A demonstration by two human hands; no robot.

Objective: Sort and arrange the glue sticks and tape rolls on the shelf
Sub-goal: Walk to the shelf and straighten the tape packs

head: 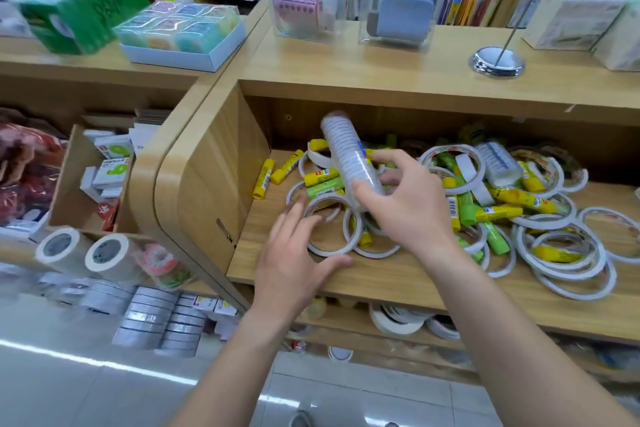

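Pale wood forms the open shelf (pixel 381 274), where yellow and green glue sticks (pixel 263 178) lie mixed with loose white tape rolls (pixel 568 253) in a heap that spreads from the middle to the right. The right hand (pixel 405 204) is curled round the near end of a wrapped stack of tape rolls (pixel 349 156), thumb on its left side and fingers over its right. The stack is lifted above the heap and tilts away towards the far left. The left hand (pixel 294 260) is spread wide and holds nothing. Its straight fingers reach the left rim of a single tape roll (pixel 327 198) lying flat at the near left edge of the heap, and its thumb stretches along the shelf just near of that roll. A second wrapped stack (pixel 498 163) lies further right, at the far side of the heap. On the wooden top above stand two clear plastic boxes (pixel 304 7) and a chrome stand base (pixel 497 61).
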